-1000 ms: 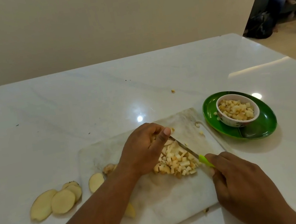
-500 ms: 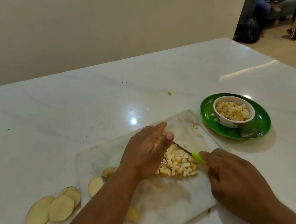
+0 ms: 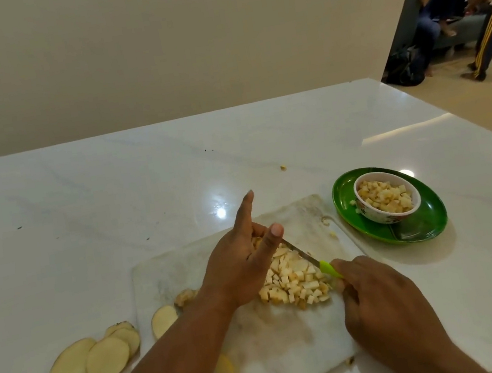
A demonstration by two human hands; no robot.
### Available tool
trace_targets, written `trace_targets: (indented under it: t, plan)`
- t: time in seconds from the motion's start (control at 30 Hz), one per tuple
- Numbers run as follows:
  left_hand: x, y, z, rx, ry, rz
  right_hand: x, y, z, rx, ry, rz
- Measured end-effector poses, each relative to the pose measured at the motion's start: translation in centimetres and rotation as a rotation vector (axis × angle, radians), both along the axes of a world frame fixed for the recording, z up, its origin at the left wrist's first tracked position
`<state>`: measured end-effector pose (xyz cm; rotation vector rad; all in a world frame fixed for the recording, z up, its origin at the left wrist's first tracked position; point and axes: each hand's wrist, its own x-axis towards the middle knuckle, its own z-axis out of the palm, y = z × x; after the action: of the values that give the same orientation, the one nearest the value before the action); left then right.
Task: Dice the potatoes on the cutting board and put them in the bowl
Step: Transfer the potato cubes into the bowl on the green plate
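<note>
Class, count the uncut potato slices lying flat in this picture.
4: three overlap on the table, left of the cutting board, namely slice one, two, three; a fourth crosses the board's left edge. The forearm may hide others.

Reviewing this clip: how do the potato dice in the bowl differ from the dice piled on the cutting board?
The dice in the bowl are contained, heaped inside a small bowl that stands on a green plate; the dice on the cutting board lie loose, spread flat. The bowl's dice are untouched, while the board's pile sits between the left hand and the knife. Both are small pale cubes.
</note>
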<state>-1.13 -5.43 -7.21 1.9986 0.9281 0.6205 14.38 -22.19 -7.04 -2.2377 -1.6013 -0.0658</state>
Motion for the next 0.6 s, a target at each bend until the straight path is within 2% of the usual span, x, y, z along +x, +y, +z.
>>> trace_targets:
  t: [0.07, 0.13, 0.33, 0.43, 0.6]
  plan:
    - [0.0, 0.1, 0.0, -0.023, -0.049, 0.031, 0.3, 0.6, 0.1, 0.023, 0.052, -0.058]
    - [-0.1, 0.1, 0.0, -0.043, -0.083, 0.04, 0.8, 1.8, -0.1, 0.097, 0.024, -0.09]
    - [-0.5, -0.2, 0.2, -0.071, -0.178, 0.044, 0.5, 4.1, -0.3, 0.111, -0.032, -0.018]
    - [-0.7, -0.2, 0.3, -0.108, -0.218, 0.031, -2.1, 3.5, 0.8, 0.13, 0.124, 0.08]
    - [-1.0, -0.6, 0.6, -0.1, -0.204, -0.092, -5.1, 5.8, -0.2, 0.028, 0.055, 0.274]
